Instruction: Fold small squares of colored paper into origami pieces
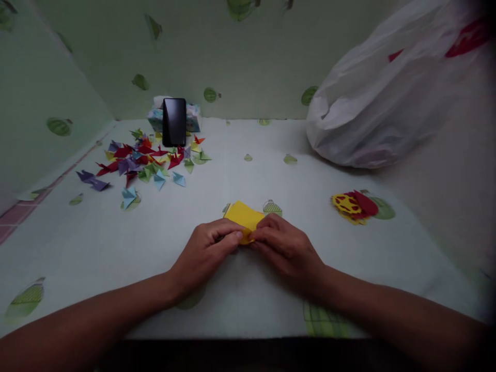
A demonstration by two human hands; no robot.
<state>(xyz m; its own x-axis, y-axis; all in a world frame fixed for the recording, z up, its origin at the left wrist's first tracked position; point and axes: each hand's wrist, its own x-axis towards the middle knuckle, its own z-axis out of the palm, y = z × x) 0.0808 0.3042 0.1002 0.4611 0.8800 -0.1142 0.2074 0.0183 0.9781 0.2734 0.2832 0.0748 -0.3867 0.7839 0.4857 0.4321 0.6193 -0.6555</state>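
Observation:
Near the front middle of the table, a piece of yellow paper (243,214) lies between my two hands. My left hand (211,247) pinches its near left edge, the thumb lying along the fold. On the other side my right hand (289,250) grips the near right edge with thumb and forefinger. The fingertips of both hands almost meet at the paper's near edge, where it bends up a little. My fingers cover the paper's lower corners. Several folded paper cranes (134,163) in many colours lie in a loose heap at the back left.
A black phone (174,122) leans upright on a tissue box (194,117) behind the cranes. At the back right, a large white plastic bag (360,113) bulges over the table. Red and yellow paper cut-outs (354,205) lie to the right of my hands.

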